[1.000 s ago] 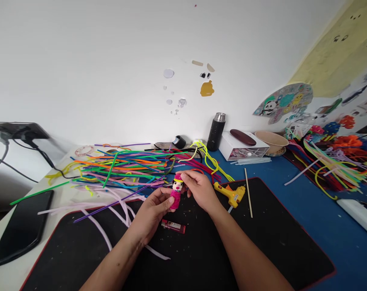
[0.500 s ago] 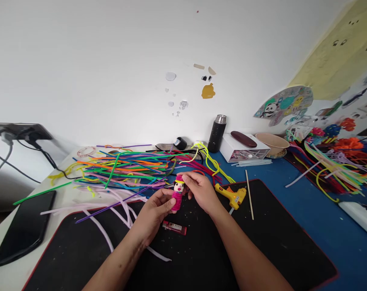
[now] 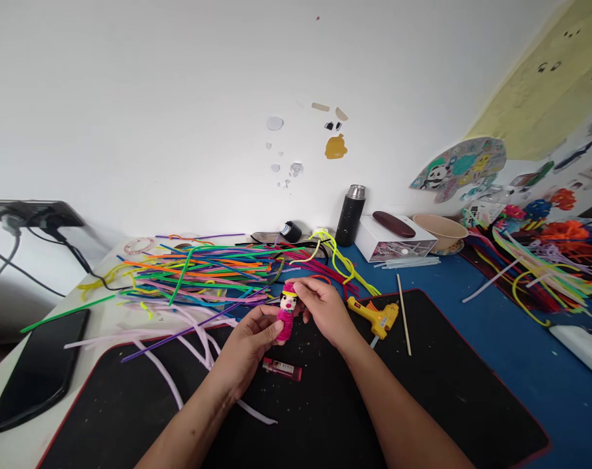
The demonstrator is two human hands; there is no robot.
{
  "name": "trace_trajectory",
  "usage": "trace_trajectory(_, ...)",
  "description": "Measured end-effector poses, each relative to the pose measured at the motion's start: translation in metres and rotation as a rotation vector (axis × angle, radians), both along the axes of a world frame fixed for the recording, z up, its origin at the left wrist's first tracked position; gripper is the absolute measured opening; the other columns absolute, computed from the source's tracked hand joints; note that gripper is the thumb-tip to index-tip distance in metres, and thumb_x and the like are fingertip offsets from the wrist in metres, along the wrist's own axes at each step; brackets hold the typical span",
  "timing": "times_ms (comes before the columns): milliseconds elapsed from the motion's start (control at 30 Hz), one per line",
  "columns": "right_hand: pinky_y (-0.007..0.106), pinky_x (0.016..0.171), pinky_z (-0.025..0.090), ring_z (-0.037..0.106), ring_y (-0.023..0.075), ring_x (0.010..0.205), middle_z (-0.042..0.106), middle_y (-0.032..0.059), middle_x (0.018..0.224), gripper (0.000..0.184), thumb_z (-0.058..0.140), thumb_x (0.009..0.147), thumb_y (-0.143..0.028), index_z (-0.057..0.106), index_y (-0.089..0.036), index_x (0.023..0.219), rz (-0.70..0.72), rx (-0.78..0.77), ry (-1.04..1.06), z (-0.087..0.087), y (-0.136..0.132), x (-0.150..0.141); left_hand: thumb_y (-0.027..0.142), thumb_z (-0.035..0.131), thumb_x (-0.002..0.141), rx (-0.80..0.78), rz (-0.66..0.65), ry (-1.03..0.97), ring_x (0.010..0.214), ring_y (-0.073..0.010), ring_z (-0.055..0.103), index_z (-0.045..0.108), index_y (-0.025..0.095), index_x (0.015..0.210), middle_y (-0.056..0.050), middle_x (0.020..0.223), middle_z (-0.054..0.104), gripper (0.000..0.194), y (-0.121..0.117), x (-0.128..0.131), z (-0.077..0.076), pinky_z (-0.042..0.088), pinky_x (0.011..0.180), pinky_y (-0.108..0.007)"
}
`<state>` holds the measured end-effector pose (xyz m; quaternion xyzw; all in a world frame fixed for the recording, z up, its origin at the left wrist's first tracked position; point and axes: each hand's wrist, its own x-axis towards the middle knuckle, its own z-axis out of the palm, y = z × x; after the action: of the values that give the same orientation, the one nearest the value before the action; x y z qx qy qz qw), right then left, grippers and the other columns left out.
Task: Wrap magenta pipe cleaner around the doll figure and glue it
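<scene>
A small pipe-cleaner doll (image 3: pixel 286 318) with a pink body, a white face and a pink hat with a yellow brim is held upright over the black mat (image 3: pixel 320 410). My left hand (image 3: pixel 251 339) grips its body, thumb across the front. At the hat, the thumb and fingers of my right hand (image 3: pixel 322 309) pinch from the right side; some of those fingertips are hidden behind the doll. Below the doll lies a red lighter (image 3: pixel 282 369). To the right of my right hand rests a yellow glue gun (image 3: pixel 376 317), beside a thin wooden stick (image 3: pixel 404 314).
Many coloured pipe cleaners (image 3: pixel 212 267) are heaped at the back left, with lilac strips (image 3: pixel 161 371) reaching onto the mat. A black phone (image 3: pixel 39 368) lies at the left. Along the wall stand a black thermos (image 3: pixel 350 218), a white box (image 3: pixel 378 244) and a beige bowl (image 3: pixel 442 228).
Both hands keep the same hold on the doll. The whole view has shifted slightly, with the scene a little lower and further right than one second ago.
</scene>
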<state>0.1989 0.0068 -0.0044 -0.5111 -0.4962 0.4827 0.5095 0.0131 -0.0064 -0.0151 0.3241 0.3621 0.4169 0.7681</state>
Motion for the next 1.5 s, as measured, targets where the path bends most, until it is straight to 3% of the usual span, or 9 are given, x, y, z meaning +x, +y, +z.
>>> trace_trajectory(533,0.024,0.045,0.048,0.069,0.0176,0.063,0.076,0.0064,0.087,0.044,0.070,0.095,-0.059,0.082,-0.021,0.115,-0.007,-0.009,-0.005,0.0000,-0.0014,-0.0020,0.039,0.106,0.060,-0.004,-0.003,0.024,0.081,-0.0170,0.061,0.081,0.017,0.090,-0.006,0.089,0.074,0.044,-0.0007,-0.0003,0.0045,0.050,0.076,-0.029)
trace_trajectory(933,0.022,0.045,0.049,0.071,0.0179,0.067,0.078,0.0067,0.093,0.042,0.073,0.093,-0.054,0.079,-0.022,0.119,0.010,-0.008,-0.001,0.0035,-0.0036,-0.0031,0.037,0.101,0.069,0.032,-0.008,0.018,0.082,-0.0188,0.064,0.082,0.018,0.094,-0.007,0.092,0.075,0.036,0.0014,-0.0032,-0.0012,0.050,0.077,-0.030)
trace_trajectory(1500,0.023,0.045,0.049,0.074,0.0206,0.069,0.079,0.0074,0.088,0.039,0.077,0.090,-0.048,0.080,-0.020,0.116,-0.030,-0.009,-0.003,0.0023,-0.0028,-0.0035,0.041,0.103,0.063,0.012,-0.005,0.043,0.082,-0.0186,0.064,0.083,0.020,0.092,-0.006,0.089,0.075,0.041,0.0011,-0.0021,0.0014,0.051,0.077,-0.030)
